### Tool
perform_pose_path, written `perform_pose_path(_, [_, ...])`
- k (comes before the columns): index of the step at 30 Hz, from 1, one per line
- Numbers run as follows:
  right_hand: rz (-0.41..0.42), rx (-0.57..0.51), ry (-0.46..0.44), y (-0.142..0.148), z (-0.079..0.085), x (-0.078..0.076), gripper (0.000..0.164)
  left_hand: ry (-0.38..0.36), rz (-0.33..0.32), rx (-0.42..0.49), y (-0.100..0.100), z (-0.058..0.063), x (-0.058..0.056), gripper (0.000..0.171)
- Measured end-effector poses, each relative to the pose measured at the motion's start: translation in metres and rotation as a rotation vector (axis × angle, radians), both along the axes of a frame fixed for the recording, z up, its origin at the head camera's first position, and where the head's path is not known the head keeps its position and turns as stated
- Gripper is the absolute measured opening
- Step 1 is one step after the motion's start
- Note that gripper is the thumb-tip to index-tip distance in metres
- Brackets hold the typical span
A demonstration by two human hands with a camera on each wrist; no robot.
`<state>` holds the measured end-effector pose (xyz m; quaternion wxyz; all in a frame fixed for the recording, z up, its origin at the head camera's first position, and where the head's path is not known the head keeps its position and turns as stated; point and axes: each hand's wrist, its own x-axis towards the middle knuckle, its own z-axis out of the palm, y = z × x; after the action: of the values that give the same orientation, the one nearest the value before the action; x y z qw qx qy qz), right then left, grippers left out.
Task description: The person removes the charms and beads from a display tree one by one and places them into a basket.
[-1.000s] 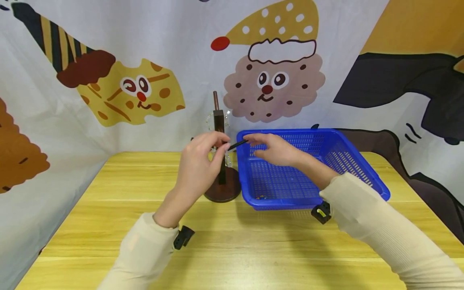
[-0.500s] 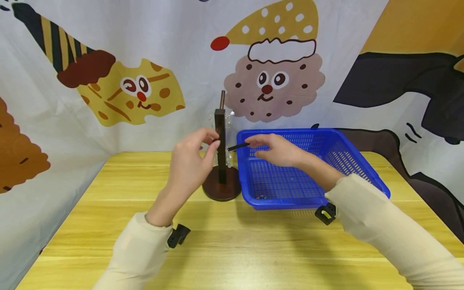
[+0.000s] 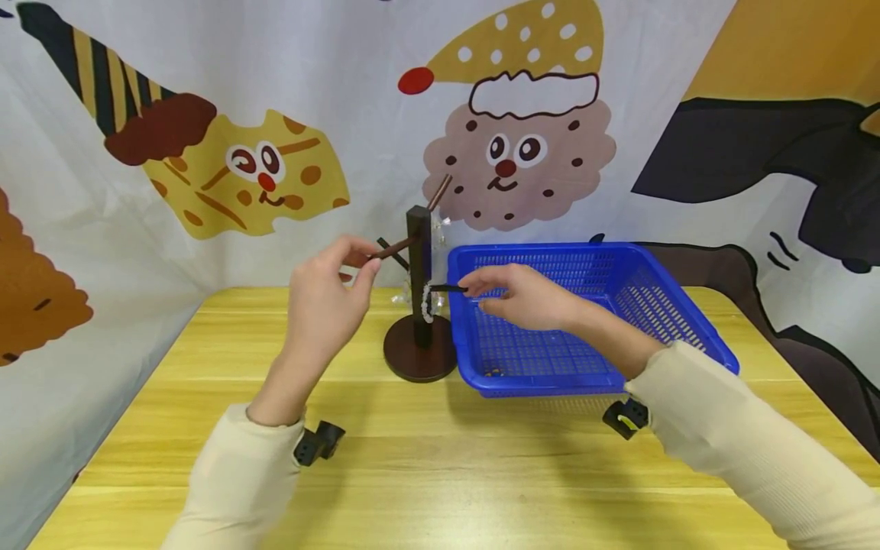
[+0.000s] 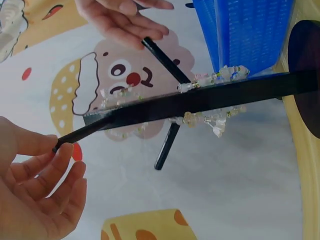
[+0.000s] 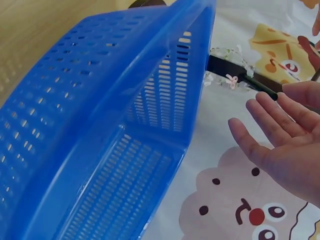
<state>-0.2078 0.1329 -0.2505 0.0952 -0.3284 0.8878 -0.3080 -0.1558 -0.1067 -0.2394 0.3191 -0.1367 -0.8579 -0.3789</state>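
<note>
A dark wooden rack stands upright on its round base, with pegs sticking out of its square post on several sides. Strings of clear, glittery beads hang from pegs along the post. My left hand pinches the end of an upper peg between thumb and fingertips, on the rack's left side. To the right, my right hand has its fingers loosely extended, the fingertips right at the tip of a lower peg that bears a bead loop.
A blue plastic basket sits close against the rack's right side, beneath my right hand. A few tiny orange bits lie inside it. Behind the wooden table hangs a cartoon-printed cloth.
The rack has turned: its top rear peg swings to the right, and the peg at my left hand comes round to the left. My left hand moves left; the right hand lowers slightly.
</note>
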Motion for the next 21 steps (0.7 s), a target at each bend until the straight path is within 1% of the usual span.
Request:
perform_pose_path(6, [0.028,-0.022,-0.014,-0.007,0.000,0.010,0.036,-0.035,0.029,0.035,-0.010,0.000,-0.003,0.011])
perform_pose_path(12, [0.047,-0.027,0.007,-0.014,-0.001,0.018,0.037,-0.047,0.061,0.044,-0.017,-0.001,-0.007,0.011])
perform_pose_path(17, [0.061,-0.034,-0.004,-0.022,-0.001,0.027,0.039,-0.065,0.056,0.066,-0.023,0.000,-0.010,0.012])
perform_pose_path(21, [0.075,-0.046,-0.005,-0.026,-0.002,0.031,0.041,-0.085,0.048,0.078,-0.028,0.001,-0.013,0.013])
